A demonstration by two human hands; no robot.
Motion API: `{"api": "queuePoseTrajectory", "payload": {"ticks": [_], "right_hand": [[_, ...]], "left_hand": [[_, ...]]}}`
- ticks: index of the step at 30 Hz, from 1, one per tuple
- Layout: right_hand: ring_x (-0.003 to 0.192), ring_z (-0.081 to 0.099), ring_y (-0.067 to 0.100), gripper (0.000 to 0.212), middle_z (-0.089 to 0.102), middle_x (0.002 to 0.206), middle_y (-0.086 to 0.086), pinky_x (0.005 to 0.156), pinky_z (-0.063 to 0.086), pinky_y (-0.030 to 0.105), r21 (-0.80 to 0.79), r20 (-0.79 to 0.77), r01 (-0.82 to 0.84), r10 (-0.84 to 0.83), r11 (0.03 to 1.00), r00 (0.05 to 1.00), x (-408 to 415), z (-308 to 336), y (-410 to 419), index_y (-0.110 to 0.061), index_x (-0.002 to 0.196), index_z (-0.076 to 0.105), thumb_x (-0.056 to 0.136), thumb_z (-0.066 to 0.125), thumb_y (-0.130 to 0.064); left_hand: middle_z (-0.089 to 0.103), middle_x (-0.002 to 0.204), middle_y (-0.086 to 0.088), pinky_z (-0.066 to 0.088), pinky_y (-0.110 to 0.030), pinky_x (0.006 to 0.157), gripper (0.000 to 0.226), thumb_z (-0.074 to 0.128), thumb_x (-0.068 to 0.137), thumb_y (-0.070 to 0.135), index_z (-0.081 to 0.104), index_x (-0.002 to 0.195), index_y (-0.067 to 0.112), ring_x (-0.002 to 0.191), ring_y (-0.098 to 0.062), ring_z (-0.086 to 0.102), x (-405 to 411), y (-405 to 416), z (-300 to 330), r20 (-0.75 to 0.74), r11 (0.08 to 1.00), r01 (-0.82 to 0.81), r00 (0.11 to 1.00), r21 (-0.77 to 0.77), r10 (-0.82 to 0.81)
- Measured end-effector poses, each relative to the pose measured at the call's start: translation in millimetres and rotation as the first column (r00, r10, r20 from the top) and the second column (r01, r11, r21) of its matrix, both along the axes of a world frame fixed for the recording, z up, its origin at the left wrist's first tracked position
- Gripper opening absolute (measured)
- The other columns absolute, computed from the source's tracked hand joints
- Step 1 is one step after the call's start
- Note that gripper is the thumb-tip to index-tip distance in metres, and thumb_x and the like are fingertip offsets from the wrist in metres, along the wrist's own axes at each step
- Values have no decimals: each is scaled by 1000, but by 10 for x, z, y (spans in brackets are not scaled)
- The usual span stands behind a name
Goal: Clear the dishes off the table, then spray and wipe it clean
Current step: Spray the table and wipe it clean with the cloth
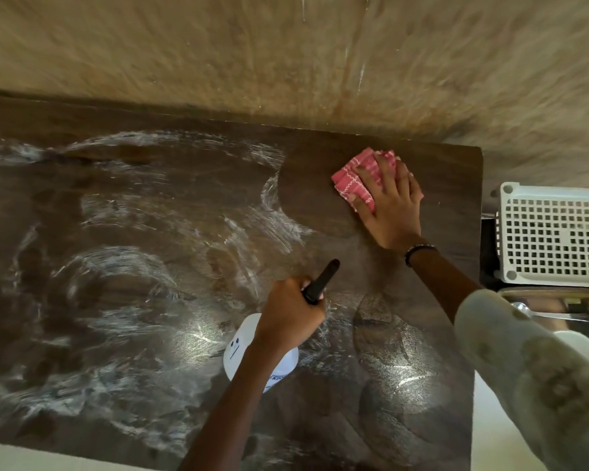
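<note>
Dark wood table (150, 205) is covered in white foamy streaks across most of the top, esp. the left side and middle. Only the far right corner looks wiped, a darker streak-free patch there.

Right hand (390, 212) is flat on that patch near the far right corner, fingers spread a bit, palm pressing down on a folded pink cloth (357, 180) w/ white stitching. Cloth sticks out from under the fingertips on the left side. Beaded bracelet (419, 250) on that wrist, light patterned sleeve (531, 368) further up the arm.

Left hand (288, 316) is wrapped around the neck of a white spray bottle (242, 351), black nozzle (322, 282) poking out past the knuckles and pointing toward the far right corner. Bottle is over the near-middle part of the table; can't tell if it's resting on the surface or lifted.

Off the table's right edge there's a white plastic basket (555, 236) w/ a grid pattern, and below it what looks like a metal sink (541, 294) w/ a spoon (538, 312) in it, kinda hidden by the sleeve.
</note>
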State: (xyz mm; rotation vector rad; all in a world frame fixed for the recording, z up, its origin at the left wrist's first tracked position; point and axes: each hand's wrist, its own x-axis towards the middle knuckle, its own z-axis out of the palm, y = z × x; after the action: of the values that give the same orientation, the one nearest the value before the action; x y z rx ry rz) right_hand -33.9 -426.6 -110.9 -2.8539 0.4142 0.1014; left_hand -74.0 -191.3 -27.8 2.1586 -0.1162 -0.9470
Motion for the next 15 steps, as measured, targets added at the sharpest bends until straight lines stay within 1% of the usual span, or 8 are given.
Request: {"api": "queuePoseTrajectory", "payload": {"ticks": [2, 6, 10, 15], "right_hand": [[144, 14, 40, 66, 18, 159, 4, 114, 11, 53, 3, -7, -6, 6, 1000, 1000, -40, 1, -1, -32, 148, 31, 90, 23, -62], [144, 14, 39, 66, 18, 160, 3, 113, 12, 53, 1, -23, 5, -5, 1000, 1000, -40, 16, -5, -32, 148, 30, 90, 22, -62], [145, 12, 39, 67, 17, 160, 3, 114, 10, 52, 4, -37, -4, 5, 1000, 999, -43, 27, -7, -32, 148, 30, 89, 21, -63], [145, 10, 40, 69, 15, 160, 4, 114, 10, 54, 4, -55, 12, -12, 1000, 998, -15, 37, 34, -32, 149, 29, 88, 18, -64]], "left_hand": [[37, 47, 2, 33, -22, 47, 34, 58, 83, 8, 41, 55, 19, 40, -11, 33, -83, -5, -2, -4, 998, 44, 999, 44, -44], [42, 52, 0, 37, -24, 48, 29, 58, 79, 7, 42, 59, 20, 42, -14, 37, -167, 26, -32, -22, 993, 70, 997, 96, -68], [39, 48, 0, 36, -29, 50, 36, 57, 82, 9, 39, 54, 22, 40, -14, 35, -150, 76, -24, -17, 994, 46, 999, 94, -45], [35, 42, 2, 30, -22, 42, 39, 56, 82, 4, 37, 52, 21, 32, -9, 31, -115, 144, -30, 2, 991, -44, 999, 125, 44]]}}
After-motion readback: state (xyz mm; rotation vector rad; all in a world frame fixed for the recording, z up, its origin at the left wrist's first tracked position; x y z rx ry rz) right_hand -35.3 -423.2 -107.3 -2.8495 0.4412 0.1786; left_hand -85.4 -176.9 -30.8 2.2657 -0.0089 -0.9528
